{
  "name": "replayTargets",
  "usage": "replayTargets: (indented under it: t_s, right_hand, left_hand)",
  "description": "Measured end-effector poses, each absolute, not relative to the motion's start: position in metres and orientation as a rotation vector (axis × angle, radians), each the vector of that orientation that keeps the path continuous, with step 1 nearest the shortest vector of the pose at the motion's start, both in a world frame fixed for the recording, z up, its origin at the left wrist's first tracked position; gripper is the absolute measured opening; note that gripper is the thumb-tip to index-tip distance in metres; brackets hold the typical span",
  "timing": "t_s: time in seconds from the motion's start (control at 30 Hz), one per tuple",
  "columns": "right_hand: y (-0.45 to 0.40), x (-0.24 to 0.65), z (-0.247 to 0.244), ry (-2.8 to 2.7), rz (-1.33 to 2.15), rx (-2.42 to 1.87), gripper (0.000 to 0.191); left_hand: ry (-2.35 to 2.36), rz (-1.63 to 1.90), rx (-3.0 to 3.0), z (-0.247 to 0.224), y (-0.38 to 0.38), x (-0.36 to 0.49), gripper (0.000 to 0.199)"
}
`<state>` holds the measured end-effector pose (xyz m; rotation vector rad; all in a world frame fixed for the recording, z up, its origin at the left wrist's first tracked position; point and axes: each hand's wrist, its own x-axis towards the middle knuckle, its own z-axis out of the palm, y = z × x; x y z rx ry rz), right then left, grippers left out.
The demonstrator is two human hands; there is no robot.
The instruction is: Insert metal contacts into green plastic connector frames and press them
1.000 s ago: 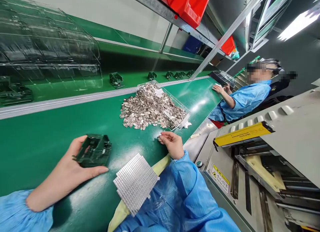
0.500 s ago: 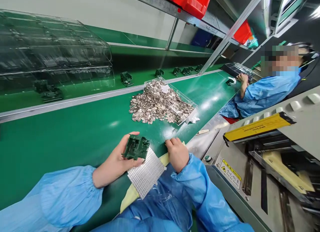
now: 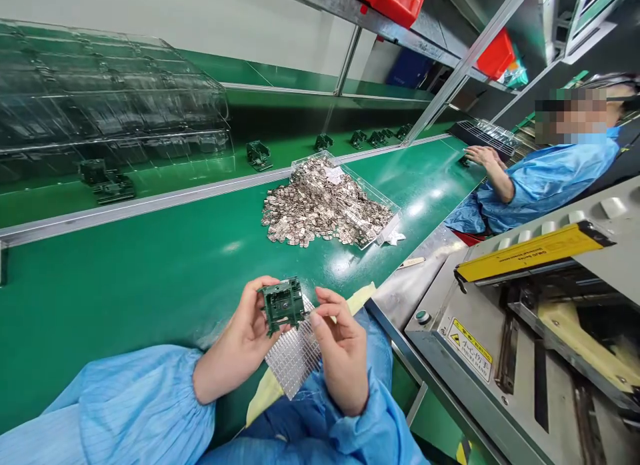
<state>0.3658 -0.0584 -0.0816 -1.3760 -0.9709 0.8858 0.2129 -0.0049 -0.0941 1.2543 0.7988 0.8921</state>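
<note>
My left hand (image 3: 250, 328) is closed around a dark green plastic housing (image 3: 283, 306), a boxy frame with openings, held tilted above the table's near edge. My right hand (image 3: 343, 345) is at the housing's right side, thumb and forefinger pinched together; whatever is between them is too small to make out. Below the housing lies a silver sheet (image 3: 295, 365) marked off in small squares, partly hidden by both hands. Under it a yellow cloth (image 3: 263, 398) shows along the table edge.
Small metal pieces (image 3: 300, 211) spill from a clear tray (image 3: 387, 228) on the green table (image 3: 125, 285). Green housings (image 3: 259, 155) and stacked clear trays (image 3: 115, 98) stand behind the rail. A grey machine (image 3: 445, 311) with a yellow bar borders the right. Farther off sits a co-worker (image 3: 545, 171).
My right hand has come from the table edge up to the housing's right side, fingers now pinched. The housing has been turned in my left hand. The co-worker's hands have moved too.
</note>
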Motion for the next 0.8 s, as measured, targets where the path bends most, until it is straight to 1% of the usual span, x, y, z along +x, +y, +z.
replayTargets:
  t_s: [0.1,0.27,0.47,0.6,0.73,0.8]
  right_hand:
    - [-0.056,0.342,-0.088,-0.952,0.771,-1.398,0.011]
    - [-0.055,0.334,-0.091,-0.962,0.749,-1.432,0.008]
    - [-0.058,0.333,-0.092,-1.020,0.695,-1.472,0.003]
    - [-0.059,0.332,-0.093,-1.037,0.673,-1.496,0.009]
    - [-0.059,0.332,-0.095,-0.940,0.788,-1.417,0.008]
    - [-0.058,0.331,-0.094,-0.843,0.899,-1.353,0.012]
  left_hand:
    - [0.826,0.924,1.257,-0.093,-0.010,0.212,0.048]
    - [0.829,0.896,1.258,-0.091,-0.016,0.213,0.052]
    - [0.845,0.889,1.287,-0.099,-0.019,0.216,0.034]
    - [0.884,0.955,1.304,-0.101,-0.019,0.219,0.025]
    - [0.906,0.986,1.297,-0.098,-0.019,0.221,0.021]
    - [0.916,0.985,1.291,-0.097,-0.020,0.221,0.021]
